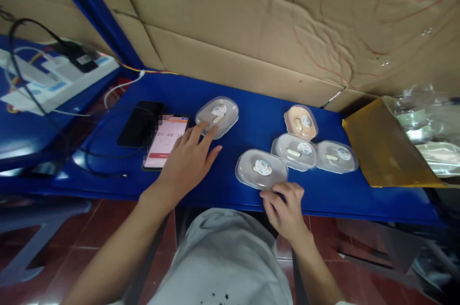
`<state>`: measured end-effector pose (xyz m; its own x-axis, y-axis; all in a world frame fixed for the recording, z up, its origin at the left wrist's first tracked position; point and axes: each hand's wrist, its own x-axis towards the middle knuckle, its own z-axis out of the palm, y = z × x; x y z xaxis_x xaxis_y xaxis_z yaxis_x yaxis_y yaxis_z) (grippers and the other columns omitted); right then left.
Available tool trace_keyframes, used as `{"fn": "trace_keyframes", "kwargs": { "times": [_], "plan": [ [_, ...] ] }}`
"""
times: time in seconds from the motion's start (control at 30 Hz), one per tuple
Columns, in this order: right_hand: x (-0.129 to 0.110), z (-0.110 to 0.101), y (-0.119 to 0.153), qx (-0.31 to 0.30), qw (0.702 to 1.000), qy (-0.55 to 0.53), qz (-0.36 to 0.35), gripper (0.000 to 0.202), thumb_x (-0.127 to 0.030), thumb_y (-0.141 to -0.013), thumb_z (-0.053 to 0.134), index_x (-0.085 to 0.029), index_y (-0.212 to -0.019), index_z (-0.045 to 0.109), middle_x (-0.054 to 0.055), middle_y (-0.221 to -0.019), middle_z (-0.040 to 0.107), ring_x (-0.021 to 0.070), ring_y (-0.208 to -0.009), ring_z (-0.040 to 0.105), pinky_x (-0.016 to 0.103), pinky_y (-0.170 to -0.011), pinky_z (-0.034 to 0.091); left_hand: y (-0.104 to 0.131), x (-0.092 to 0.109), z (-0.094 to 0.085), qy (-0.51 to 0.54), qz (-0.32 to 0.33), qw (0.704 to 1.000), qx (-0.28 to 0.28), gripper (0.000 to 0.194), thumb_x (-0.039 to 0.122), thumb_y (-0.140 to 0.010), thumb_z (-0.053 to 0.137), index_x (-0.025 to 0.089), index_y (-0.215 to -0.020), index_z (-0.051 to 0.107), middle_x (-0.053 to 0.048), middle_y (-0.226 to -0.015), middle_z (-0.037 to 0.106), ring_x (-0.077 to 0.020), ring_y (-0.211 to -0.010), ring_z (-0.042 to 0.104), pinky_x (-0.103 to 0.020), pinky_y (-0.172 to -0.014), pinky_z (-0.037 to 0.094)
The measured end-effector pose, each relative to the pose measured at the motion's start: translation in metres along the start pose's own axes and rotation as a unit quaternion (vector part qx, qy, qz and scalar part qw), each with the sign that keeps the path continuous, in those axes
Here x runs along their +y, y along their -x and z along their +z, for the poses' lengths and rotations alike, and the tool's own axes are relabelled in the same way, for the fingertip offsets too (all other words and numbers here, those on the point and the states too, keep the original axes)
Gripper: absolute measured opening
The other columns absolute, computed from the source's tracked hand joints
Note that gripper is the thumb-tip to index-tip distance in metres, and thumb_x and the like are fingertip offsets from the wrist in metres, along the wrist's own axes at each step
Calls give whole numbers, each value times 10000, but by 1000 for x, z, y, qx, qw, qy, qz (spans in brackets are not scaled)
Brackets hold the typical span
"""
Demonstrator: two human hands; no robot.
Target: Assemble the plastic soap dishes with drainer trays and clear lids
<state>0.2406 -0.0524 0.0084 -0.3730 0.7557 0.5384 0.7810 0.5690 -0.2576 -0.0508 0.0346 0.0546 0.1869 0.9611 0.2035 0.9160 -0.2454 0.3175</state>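
My left hand [189,156] is open, palm down, with its fingertips resting on the near edge of an oval clear plastic pack [226,120]. That pack has a round printed label and a pale oblong piece. Beneath the hand's left side lies a lit phone [161,144] showing a timer. My right hand [285,207] is at the table's front edge, fingers loosely bent and partly apart, touching the near rim of another oval pack [244,171]. Further right sit a grey-looking pack [293,156], a peach-coloured pack [293,118] and one more clear pack [336,163], close together.
A dark phone [138,125] lies beside the lit one. Cables and a white power strip [64,87] are on the left. Cardboard [223,22] stands along the back of the blue table [215,190]. At right, an open carton [390,147] holds plastic-wrapped items [440,159].
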Motion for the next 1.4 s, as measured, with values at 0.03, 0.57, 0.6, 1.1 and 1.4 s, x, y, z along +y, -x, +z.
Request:
{"fn": "trace_keyframes", "kwargs": {
  "times": [0.03, 0.57, 0.6, 1.1, 1.4],
  "plan": [
    [-1, -1, -2, -1, 1000, -2, -3, 317, -130, -995, 627, -346, -1211, 710, 35, -1074, 663, 241, -1058, 637, 450, -972, 482, -5, 1, 0, 2, 15, 1000, 0, 569, 413, -1127, 398, 152, -1630, 445, -231, -1686, 416, -473, -1531, 454, -656, -1207, 437],
    [59, -28, -37, -73, 986, 106, 106, 604, -258, -1113, 468, -315, -1703, 349, 102, -1729, 448, 355, -1647, 340, 716, -1308, 238, 4, 23, 11, 40, 131, 990, 21, 581, 458, -1114, 496, 321, -1668, 385, -127, -1744, 394, -399, -1571, 441, -610, -1242, 423],
    [68, -31, -37, -69, 985, 112, 114, 579, -279, -1116, 478, -316, -1686, 383, 102, -1703, 487, 366, -1625, 376, 712, -1292, 268, -8, 22, 11, 37, 138, 990, 20, 579, 458, -1107, 506, 311, -1659, 409, -126, -1750, 387, -399, -1579, 432, -606, -1253, 411],
    [101, -31, -115, -148, 985, 52, 68, 479, -502, -1129, 491, -216, -1493, 611, 145, -1439, 709, 337, -1343, 661, 521, -1131, 504, -137, 28, 16, 12, 66, 998, -11, 452, 451, -1088, 532, 184, -1429, 660, -156, -1389, 734, -363, -1270, 693, -488, -1075, 522],
    [139, -33, -172, -121, 949, 152, 250, 524, -535, -1085, 507, -213, -1482, 621, 180, -1548, 620, 393, -1410, 570, 527, -1125, 440, -173, 7, -1, -12, -37, 999, 17, 463, 426, -1052, 582, 177, -1437, 645, -198, -1478, 629, -404, -1405, 558, -563, -1175, 409]
  ]
}}
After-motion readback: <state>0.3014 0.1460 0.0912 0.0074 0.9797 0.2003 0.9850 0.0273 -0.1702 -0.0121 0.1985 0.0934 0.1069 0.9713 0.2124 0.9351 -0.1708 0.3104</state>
